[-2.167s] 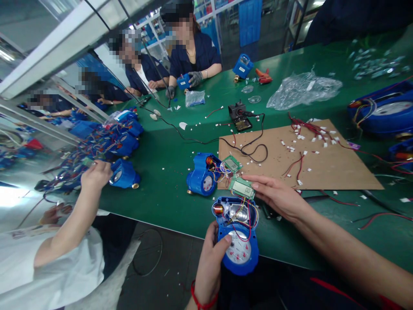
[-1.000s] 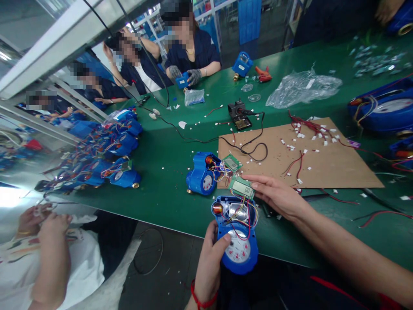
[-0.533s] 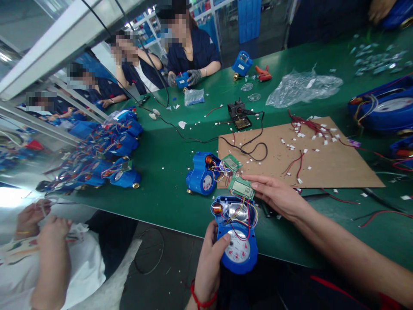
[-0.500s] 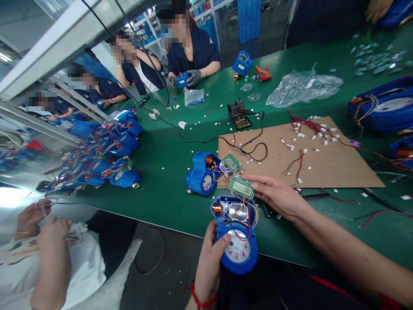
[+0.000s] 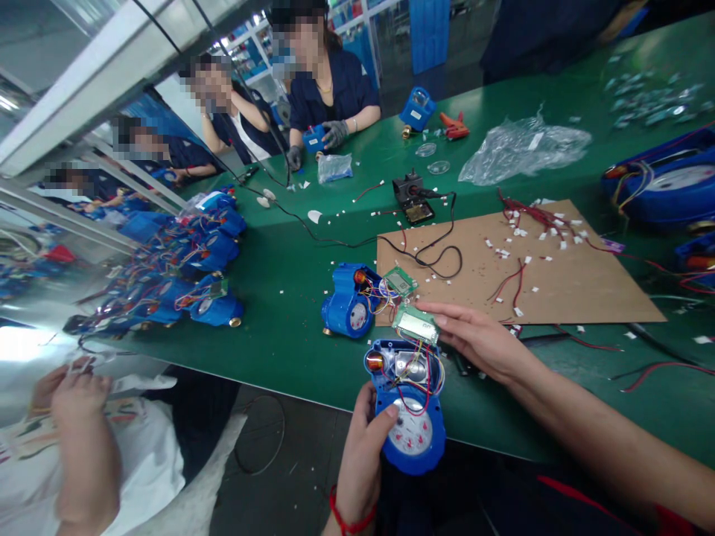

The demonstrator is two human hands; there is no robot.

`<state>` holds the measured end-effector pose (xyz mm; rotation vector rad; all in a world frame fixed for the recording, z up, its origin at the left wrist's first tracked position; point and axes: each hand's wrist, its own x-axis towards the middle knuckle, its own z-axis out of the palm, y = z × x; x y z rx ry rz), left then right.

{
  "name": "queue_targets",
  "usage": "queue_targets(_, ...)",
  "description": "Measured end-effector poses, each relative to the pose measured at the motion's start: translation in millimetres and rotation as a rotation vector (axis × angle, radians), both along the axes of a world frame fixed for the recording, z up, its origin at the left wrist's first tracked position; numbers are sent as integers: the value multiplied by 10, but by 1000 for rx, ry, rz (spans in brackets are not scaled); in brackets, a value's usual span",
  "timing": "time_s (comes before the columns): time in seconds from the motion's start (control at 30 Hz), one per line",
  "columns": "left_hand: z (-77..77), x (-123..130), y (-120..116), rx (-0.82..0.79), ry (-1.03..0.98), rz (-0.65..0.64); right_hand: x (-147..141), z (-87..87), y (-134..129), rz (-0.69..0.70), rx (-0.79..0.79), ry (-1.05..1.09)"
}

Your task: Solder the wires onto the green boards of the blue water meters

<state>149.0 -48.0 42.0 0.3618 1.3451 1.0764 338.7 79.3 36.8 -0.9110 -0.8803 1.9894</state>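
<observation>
My left hand [image 5: 366, 435] is closed on a blue water meter [image 5: 414, 454], its thumb over the edge of the round white dial. The meter's upper compartment lies uncovered, showing a silver part, an amber component and coloured wires. Those wires run up to a green circuit board [image 5: 416, 325] with a small display. My right hand [image 5: 474, 335] pinches that board at its right edge, thumb and fingers stretched along it. Just beyond, a second blue meter [image 5: 349, 301] lies on the table, wired to another circuit board [image 5: 399, 281].
A cardboard sheet [image 5: 586, 290] carries red wire leads [image 5: 536, 212] with white connectors. Behind are a black device with a cord [image 5: 413, 195], a plastic bag [image 5: 525, 152] and orange pliers [image 5: 454, 126]. Many blue meters [image 5: 217, 309] crowd the left; more [image 5: 659, 182] stand right. Co-workers sit around the table.
The held circuit board has tilted slightly, and its display now catches bright glare. Both my hands keep their grip. A co-worker's hands at the left have shifted a little.
</observation>
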Motion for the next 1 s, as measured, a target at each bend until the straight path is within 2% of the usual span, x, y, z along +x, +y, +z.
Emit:
queue_targets(0.3,7,4,-8,3,0,-6,-11,-47,5,-20,0,-41)
queue_targets(1.0,-29,-10,-6,9,-10,-12,-10,-8,-2,-18,17,-57)
